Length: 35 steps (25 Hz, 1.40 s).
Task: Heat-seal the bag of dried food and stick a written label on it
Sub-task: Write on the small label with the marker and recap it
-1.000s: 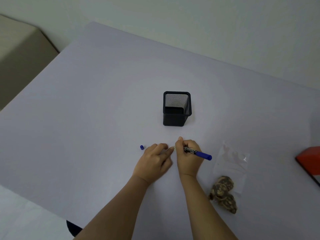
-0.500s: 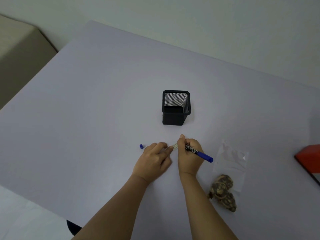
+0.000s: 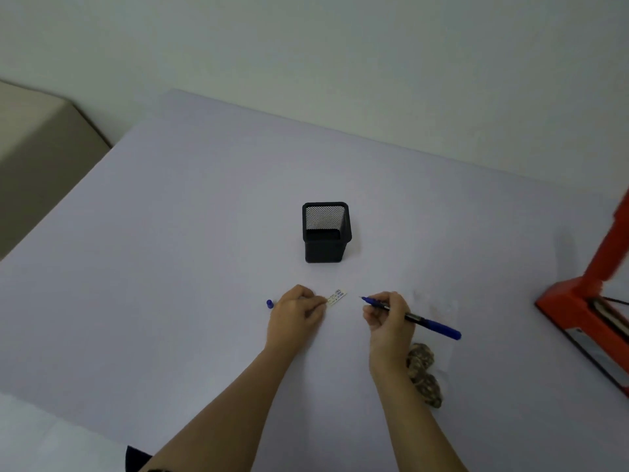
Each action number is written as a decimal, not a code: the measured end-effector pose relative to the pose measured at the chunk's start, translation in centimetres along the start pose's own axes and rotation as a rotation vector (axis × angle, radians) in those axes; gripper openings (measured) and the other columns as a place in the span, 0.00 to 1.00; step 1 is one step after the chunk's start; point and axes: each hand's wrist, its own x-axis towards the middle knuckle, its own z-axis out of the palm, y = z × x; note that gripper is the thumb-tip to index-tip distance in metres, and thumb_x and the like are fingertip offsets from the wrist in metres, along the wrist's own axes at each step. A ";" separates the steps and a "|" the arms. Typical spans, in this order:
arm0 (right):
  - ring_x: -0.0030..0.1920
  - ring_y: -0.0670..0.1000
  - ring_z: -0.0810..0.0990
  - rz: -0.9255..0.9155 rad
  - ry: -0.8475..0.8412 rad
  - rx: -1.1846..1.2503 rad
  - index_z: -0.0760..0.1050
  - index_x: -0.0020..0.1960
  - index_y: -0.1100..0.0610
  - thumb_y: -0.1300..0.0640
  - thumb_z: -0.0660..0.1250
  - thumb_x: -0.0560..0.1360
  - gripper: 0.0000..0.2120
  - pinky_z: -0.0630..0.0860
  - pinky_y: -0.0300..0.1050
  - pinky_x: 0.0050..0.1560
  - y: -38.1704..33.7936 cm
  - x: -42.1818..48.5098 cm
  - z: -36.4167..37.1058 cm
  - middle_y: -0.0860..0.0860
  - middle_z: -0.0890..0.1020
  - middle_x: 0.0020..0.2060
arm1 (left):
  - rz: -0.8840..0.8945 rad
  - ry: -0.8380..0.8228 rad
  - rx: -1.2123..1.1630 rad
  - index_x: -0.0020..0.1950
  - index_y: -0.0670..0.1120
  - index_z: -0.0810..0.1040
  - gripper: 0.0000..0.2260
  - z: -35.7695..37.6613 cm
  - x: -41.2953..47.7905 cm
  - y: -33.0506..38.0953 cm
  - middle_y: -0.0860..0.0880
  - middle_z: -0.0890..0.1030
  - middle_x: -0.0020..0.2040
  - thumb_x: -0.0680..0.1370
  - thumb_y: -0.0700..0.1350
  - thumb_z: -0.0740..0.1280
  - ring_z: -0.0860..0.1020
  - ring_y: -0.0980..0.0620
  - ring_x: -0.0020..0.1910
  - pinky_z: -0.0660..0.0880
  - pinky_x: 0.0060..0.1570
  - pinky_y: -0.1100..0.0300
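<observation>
Pinching the label (image 3: 336, 297) just in front of the cup (image 3: 325, 233), left hand (image 3: 296, 313) held it flat; right hand (image 3: 388, 320) gripped the pen (image 3: 417, 319), tip clear of it. Bag (image 3: 423, 373) lay front-right of cup. Ink likely wanted drying first.

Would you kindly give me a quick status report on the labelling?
Left hand pinches label by its end. Right hand grips pen, tip apart from label. Bag lies apart, nothing blocking.
</observation>
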 end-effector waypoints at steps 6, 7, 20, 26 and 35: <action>0.29 0.42 0.79 -0.072 0.080 -0.151 0.75 0.39 0.60 0.54 0.62 0.77 0.12 0.78 0.33 0.34 -1.6 -3.2 -3.0 0.51 0.80 0.30 | -0.205 0.029 -0.131 0.48 0.43 0.84 0.05 -0.6 0.3 1.9 0.47 0.79 0.50 0.74 0.39 0.69 0.74 0.56 0.42 0.67 0.40 0.75; 0.29 0.42 0.80 -0.074 0.079 -0.144 0.74 0.39 0.60 0.54 0.62 0.77 0.12 0.78 0.33 0.33 -1.9 -3.5 -3.5 0.52 0.80 0.31 | -0.205 0.035 -0.147 0.46 0.43 0.83 0.05 -0.9 0.2 2.2 0.47 0.79 0.49 0.74 0.38 0.68 0.75 0.55 0.42 0.66 0.39 0.76; 0.29 0.40 0.79 -0.034 0.025 -0.078 0.72 0.38 0.58 0.51 0.65 0.75 0.12 0.76 0.30 0.33 -4.3 -5.8 -3.1 0.53 0.78 0.33 | -0.111 0.017 0.142 0.55 0.44 0.78 0.09 -4.8 -3.4 0.0 0.47 0.77 0.55 0.79 0.40 0.59 0.74 0.48 0.50 0.68 0.45 0.69; 0.26 0.41 0.76 -0.033 0.028 -0.087 0.72 0.36 0.56 0.52 0.66 0.75 0.12 0.75 0.36 0.36 -5.0 -6.5 -2.2 0.50 0.77 0.28 | -0.370 0.004 -0.972 0.49 0.44 0.81 0.05 -6.6 -5.8 8.3 0.46 0.83 0.44 0.77 0.38 0.65 0.82 0.51 0.43 0.79 0.48 0.61; 0.27 0.43 0.77 -0.045 0.025 -0.124 0.73 0.37 0.56 0.53 0.66 0.75 0.09 0.77 0.33 0.35 -5.6 -7.6 -1.9 0.50 0.78 0.29 | -0.256 -0.097 -0.835 0.51 0.43 0.80 0.06 -7.0 -7.3 10.4 0.45 0.82 0.45 0.78 0.41 0.65 0.81 0.53 0.40 0.79 0.44 0.66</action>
